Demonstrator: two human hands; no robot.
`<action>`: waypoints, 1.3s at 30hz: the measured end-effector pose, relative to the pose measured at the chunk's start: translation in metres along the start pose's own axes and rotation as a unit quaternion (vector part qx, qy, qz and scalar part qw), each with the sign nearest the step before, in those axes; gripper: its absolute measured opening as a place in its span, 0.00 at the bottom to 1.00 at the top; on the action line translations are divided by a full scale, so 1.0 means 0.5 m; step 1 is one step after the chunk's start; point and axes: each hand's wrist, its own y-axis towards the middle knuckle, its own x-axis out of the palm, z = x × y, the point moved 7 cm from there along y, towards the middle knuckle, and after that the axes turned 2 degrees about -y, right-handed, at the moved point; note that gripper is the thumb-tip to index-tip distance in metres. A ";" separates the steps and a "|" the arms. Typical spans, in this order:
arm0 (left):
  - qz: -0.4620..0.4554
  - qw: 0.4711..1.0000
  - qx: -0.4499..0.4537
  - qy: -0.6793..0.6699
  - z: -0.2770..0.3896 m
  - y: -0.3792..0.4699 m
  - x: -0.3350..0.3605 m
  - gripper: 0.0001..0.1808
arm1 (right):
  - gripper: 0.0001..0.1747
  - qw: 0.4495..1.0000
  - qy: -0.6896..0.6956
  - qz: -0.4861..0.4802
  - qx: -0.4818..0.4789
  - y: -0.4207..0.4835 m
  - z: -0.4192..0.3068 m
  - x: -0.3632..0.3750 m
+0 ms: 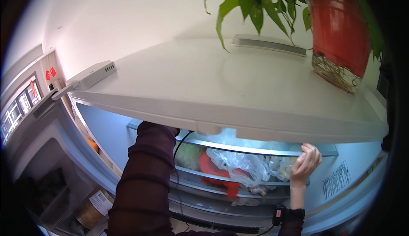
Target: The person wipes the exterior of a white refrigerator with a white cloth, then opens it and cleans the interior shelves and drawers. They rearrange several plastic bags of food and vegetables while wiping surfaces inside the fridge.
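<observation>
A white refrigerator point(204, 85) stands open before me, its shelves lit from inside. My left arm, in a dark purple sleeve, reaches in under the top panel, which hides my left hand. My right hand point(305, 162) is raised at the right front edge of the upper glass shelf point(236, 148), fingers bent against or close to it; whether it grips the edge is unclear. Clear plastic bags point(236, 164) and a red bag point(211, 169) lie on the shelf below, with something green point(188, 156) at the left. A black cable runs down beside my left sleeve.
On the refrigerator's top stands a red pot point(340, 28) with a leafy plant and exposed roots. A white hinge cover point(96, 73) sits at the top left corner. The open door point(80, 153) at the left holds a labelled container point(92, 210) in its bin.
</observation>
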 end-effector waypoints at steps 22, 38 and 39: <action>-0.045 0.984 -0.174 -0.001 -0.312 -0.212 0.149 0.44 | 0.12 0.999 0.025 0.016 -0.017 -0.001 0.002 0.005; 0.085 0.958 0.272 -0.037 0.637 -0.342 0.148 0.33 | 0.11 0.999 0.027 0.030 -0.023 -0.005 0.003 -0.001; 0.092 0.957 0.270 -0.050 0.624 -0.352 0.144 0.31 | 0.11 0.999 0.024 0.024 -0.027 -0.005 0.004 0.000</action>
